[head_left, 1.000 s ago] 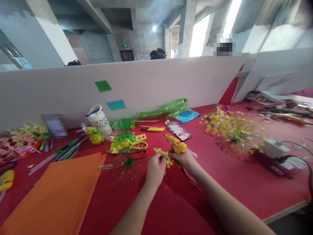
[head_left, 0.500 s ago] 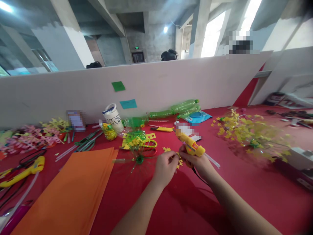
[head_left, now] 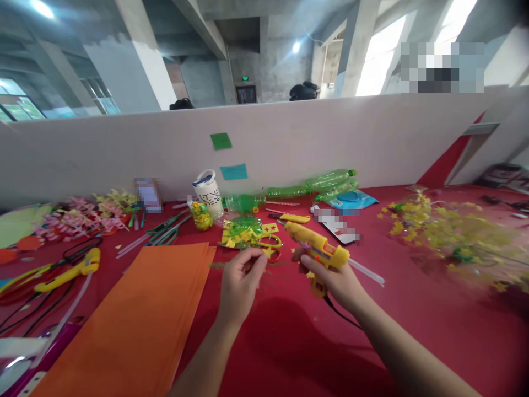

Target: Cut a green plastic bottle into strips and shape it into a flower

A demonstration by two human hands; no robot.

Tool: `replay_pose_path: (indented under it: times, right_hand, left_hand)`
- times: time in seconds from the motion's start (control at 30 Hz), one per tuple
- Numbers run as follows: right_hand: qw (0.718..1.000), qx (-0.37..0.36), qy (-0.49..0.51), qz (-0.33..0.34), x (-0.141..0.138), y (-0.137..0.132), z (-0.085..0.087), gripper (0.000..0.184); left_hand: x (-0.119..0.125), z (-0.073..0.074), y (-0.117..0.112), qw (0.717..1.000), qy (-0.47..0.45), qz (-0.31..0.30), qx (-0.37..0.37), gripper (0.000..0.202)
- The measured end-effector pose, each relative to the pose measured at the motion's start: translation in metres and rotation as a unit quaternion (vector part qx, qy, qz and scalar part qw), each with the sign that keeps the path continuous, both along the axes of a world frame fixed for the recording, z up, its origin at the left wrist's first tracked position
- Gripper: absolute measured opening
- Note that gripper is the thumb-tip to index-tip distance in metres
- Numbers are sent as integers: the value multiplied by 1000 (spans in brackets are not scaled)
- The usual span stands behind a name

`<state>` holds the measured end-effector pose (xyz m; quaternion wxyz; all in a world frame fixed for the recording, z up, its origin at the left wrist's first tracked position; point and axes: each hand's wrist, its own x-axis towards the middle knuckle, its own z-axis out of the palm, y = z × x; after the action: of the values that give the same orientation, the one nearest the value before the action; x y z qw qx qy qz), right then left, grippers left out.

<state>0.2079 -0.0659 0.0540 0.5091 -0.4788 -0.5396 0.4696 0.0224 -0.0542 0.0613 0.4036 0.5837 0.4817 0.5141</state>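
Note:
My right hand (head_left: 336, 278) is wrapped round the handle of a yellow hot glue gun (head_left: 316, 245), its nozzle pointing up and to the left. A clear glue stick (head_left: 367, 272) extends behind the gun. To the left, my left hand (head_left: 242, 281) is closed in a pinch, with a small yellow star (head_left: 268, 253) at its fingertips. Behind this hand, thin clear strips spread over the table, their middle hidden. More yellow star pieces (head_left: 237, 237) lie on a yellow sheet beside yellow-handled scissors (head_left: 270, 241).
Orange sheets (head_left: 140, 298) lie at left, near a second glue gun (head_left: 70, 274). A white cup (head_left: 208, 196), a jar of yellow pieces (head_left: 201, 216), a cutter (head_left: 295, 219) and green bottles (head_left: 330, 184) stand or lie along the partition (head_left: 297, 138). Yellow star branches (head_left: 438, 229) are at right.
My left hand has moved left, away from the glue gun, with the star, and now covers the green-centred clear strips. The glue gun stays in my right hand. The view has turned slightly left.

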Motion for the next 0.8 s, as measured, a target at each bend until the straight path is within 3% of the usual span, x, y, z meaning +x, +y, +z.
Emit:
replay_pose_path:
  times: [0.13, 0.27, 0.8]
  right_hand:
    - [999, 2, -40, 30, -5, -12, -20, 23]
    - [997, -1, -56, 48, -8, -21, -25, 21]
    - [996, 10, -63, 62, -11, -21, -25, 20]
  left_hand:
    - [-13, -17, 6, 998, 19, 68, 2, 16]
    - [-14, -29, 8, 995, 42, 84, 25, 15]
    - [-11, -30, 5, 994, 70, 76, 43, 13]
